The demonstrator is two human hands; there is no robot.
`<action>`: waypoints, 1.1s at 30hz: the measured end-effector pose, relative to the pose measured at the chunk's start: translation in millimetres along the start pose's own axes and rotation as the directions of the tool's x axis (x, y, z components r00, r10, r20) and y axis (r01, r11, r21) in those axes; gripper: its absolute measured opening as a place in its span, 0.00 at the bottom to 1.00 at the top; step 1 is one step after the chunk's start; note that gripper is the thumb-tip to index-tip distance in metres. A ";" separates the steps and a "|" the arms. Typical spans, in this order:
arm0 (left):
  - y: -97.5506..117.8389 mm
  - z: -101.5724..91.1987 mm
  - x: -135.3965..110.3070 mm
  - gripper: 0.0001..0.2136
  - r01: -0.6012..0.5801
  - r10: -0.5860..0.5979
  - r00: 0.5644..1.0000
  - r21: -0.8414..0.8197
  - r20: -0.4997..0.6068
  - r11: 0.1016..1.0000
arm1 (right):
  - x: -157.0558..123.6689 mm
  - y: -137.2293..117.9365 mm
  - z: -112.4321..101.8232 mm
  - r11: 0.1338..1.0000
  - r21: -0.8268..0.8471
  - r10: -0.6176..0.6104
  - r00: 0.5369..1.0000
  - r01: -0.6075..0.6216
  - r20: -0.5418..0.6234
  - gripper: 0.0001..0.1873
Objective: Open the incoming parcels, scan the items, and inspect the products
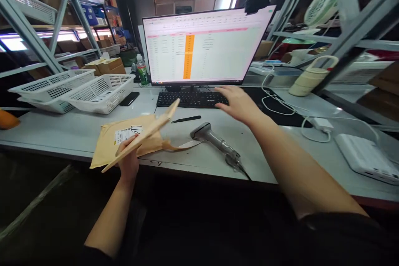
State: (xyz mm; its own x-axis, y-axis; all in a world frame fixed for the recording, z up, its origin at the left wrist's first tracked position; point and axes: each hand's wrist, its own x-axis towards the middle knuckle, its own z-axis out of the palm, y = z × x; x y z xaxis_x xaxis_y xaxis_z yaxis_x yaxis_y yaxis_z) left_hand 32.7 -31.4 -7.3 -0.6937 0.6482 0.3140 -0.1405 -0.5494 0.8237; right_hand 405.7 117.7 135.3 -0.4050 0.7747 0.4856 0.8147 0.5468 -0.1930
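Note:
My left hand (pixel 128 165) is closed around a tan mailing envelope (pixel 148 132), tilted so that mostly its edge faces me. Behind it, a second padded envelope (pixel 104 143) lies on the desk with a white label (pixel 123 134) and handwriting. A torn strip (pixel 187 144) trails to the right. My right hand (pixel 237 102) hovers over the right end of the black keyboard (pixel 183 99), fingers apart and holding nothing. Between my hands rest a grey barcode scanner (pixel 218 140) and a slim black craft knife (pixel 188 119).
A monitor (pixel 221 56) with a spreadsheet stands behind the keyboard. White plastic baskets (pixel 107 97), a phone (pixel 129 99) and a green-labelled bottle (pixel 142 71) are left. A cream tumbler (pixel 308 79), white cables (pixel 280 106) and a white power bank (pixel 363 156) sit right.

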 end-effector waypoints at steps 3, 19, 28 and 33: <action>1.4 4.8 0.3 0.21 0.026 -0.035 0.995 -0.098 -0.095 0.995 | -15.0 90.6 13.5 0.890 -0.195 0.406 0.911 -0.411 -0.070 0.37; 12.2 0.9 8.9 0.13 0.152 -0.171 0.977 -0.145 -0.129 0.978 | -27.6 194.7 63.2 0.782 -0.286 0.559 0.826 -0.553 -0.068 0.35; 22.3 6.9 5.5 0.15 0.184 -0.199 0.964 -0.098 -0.176 0.978 | -21.4 209.6 80.2 0.737 -0.344 0.581 0.806 -0.581 -0.116 0.30; 34.8 19.5 1.9 0.13 0.140 -0.149 0.959 -0.053 -0.241 0.989 | -25.0 208.4 81.4 0.706 -0.368 0.598 0.788 -0.605 -0.148 0.28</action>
State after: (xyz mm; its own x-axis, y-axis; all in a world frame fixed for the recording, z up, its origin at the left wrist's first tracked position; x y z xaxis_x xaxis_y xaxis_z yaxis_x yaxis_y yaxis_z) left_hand 40.3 -39.0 31.2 -0.8148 0.5761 0.0649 -0.2735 -0.4807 0.8331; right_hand 551.9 238.2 13.5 0.2298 0.8902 0.3934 0.9729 -0.1996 -0.1167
